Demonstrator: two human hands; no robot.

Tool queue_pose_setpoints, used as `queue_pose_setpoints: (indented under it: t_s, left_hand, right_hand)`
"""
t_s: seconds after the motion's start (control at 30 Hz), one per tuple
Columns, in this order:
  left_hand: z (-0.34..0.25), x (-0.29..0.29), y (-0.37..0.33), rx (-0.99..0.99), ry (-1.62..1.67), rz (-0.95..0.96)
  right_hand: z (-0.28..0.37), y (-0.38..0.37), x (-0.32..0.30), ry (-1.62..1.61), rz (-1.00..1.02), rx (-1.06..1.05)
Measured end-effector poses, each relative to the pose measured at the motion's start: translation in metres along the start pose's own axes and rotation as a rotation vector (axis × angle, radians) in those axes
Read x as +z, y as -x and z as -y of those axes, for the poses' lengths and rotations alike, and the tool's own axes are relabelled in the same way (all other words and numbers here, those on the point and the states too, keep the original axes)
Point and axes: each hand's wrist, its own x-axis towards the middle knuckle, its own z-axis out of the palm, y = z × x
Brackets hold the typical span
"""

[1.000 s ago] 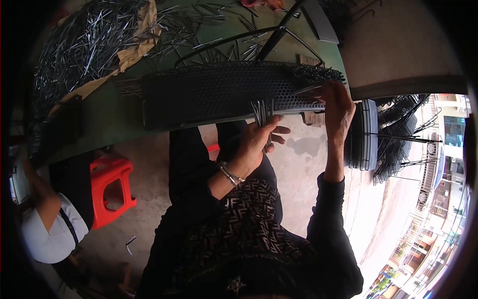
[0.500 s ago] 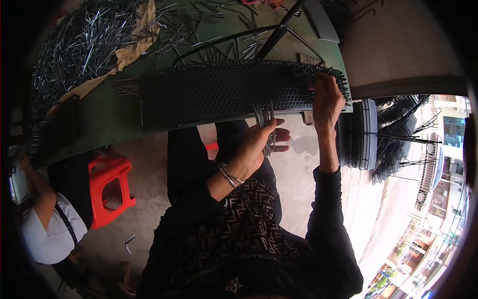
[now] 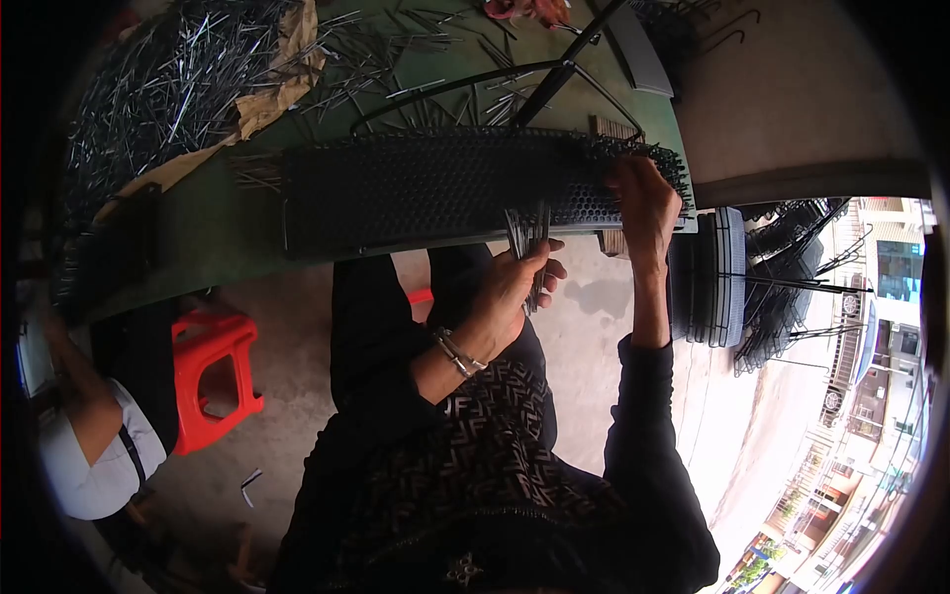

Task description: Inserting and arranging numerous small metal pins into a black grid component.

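Black rack (image 3: 426,178): long and low, its face full of honeycomb holes, it lies along the near side of the bench (image 3: 223,252), straight ahead of me.
Left hand (image 3: 510,287): I grip a bundle of thin metal rods (image 3: 528,228) between thumb and fingers, the upper ends pointing away from me, right by the rack's near edge.
Right hand (image 3: 648,198): my fingertips are drawn together over the rack's right end (whether they pinch a rod I cannot tell, as my own knuckles hide it).
Crowded corner: dark rod ends (image 3: 672,163) bristle from the rack around and beyond my right fingers, while most of the holes toward the left show bare.
Far side of the bench: a big heap of rods (image 3: 173,94) fills the left, brown paper (image 3: 280,99) shows along its right side, and loose rods (image 3: 427,38) lie scattered beside it.
Standing over the rack: a black metal frame (image 3: 542,96), its bars spreading behind the far edge.
On my wrist: a metal bracelet (image 3: 457,354), on the left arm, below a black sleeve.
To my left: a red plastic stool (image 3: 213,381) and, next to it, a co-worker (image 3: 89,460) in pale clothing.
To my right: black wire racks (image 3: 792,287), piled beyond the end of the bench.
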Motion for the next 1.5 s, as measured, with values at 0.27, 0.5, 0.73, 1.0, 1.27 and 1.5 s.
queue_pose_setpoints:
  t_s: [0.27, 0.5, 0.73, 1.0, 1.27, 1.5]
  left_hand:
    - [-0.005, 0.003, 0.006, -0.013, 0.011, 0.066]
    - [-0.008, 0.006, 0.009, 0.012, -0.039, 0.091]
    - [-0.009, 0.009, 0.01, 0.033, -0.076, 0.108]
    - [-0.017, 0.013, 0.018, -0.005, -0.208, 0.095]
    - [-0.009, 0.011, 0.012, 0.017, -0.27, 0.168]
    - [-0.012, 0.009, 0.007, 0.042, -0.331, 0.226]
  right_hand:
    - [0.008, 0.009, 0.008, 0.43, -0.163, -0.302]
    - [0.002, 0.021, 0.01, 0.579, -0.216, -0.267]
    - [0.037, 0.051, -0.012, -0.282, 0.417, 0.11]
    - [0.024, 0.048, -0.025, -0.528, 0.569, 0.247]
    - [0.021, 0.051, -0.034, -0.528, 0.576, 0.284]
    - [0.019, 0.05, -0.039, -0.542, 0.531, 0.307]
